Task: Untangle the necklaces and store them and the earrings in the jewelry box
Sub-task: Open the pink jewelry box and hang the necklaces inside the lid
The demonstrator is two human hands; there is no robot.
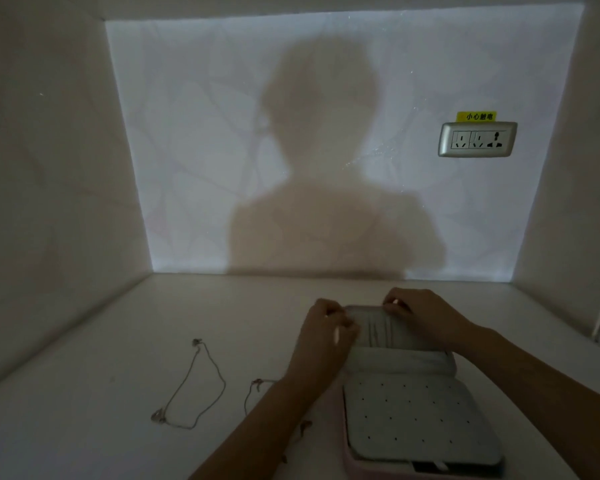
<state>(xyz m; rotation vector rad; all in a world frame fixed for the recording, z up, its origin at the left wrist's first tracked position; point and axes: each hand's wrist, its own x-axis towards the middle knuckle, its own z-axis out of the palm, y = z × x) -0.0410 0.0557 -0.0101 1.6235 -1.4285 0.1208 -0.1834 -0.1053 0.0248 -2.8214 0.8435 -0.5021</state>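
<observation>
- Grey padded flap (378,329) at the far end of the open box (368,470) is where both hands work. The left hand (326,327) and right hand (421,313) curl their fingers onto its top edge and pinch there; whether a chain sits between the fingertips is too dim to tell.
- Just nearer than the grip lies the holed panel (420,420); I can make out no earrings in it.
- Left of the grip, well apart, one necklace (194,386) lies loose on the table (84,427), and a second chain (253,389) runs under the left forearm.
- Likely step: readying the flap's holders. The next move calls for a fine pinch on a thin chain — snagging is the risk.
</observation>
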